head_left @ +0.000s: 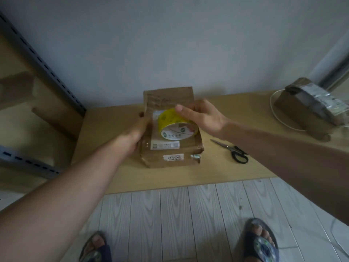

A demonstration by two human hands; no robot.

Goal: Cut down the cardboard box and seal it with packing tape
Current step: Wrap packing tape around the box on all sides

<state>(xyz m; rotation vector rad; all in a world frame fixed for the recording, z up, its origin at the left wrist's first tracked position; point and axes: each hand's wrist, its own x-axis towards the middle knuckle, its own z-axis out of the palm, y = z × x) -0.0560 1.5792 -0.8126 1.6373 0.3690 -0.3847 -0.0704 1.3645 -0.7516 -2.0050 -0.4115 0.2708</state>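
Note:
A small brown cardboard box [171,157] sits on the wooden table [188,176], its far flap standing up against the wall. A roll of yellow packing tape [175,123] hovers over the box top. My right hand [200,115] grips the roll from above, thumb on its upper edge. My left hand [137,131] holds the box's left side, fingers curled round its edge. Black-handled scissors [234,151] lie on the table to the right of the box.
A second taped cardboard parcel [309,110] stands at the table's far right with a white cable [273,108] looped beside it. Metal shelving [47,72] with cardboard stands at the left. The grey wall is close behind the box. My sandalled feet are on the floor below.

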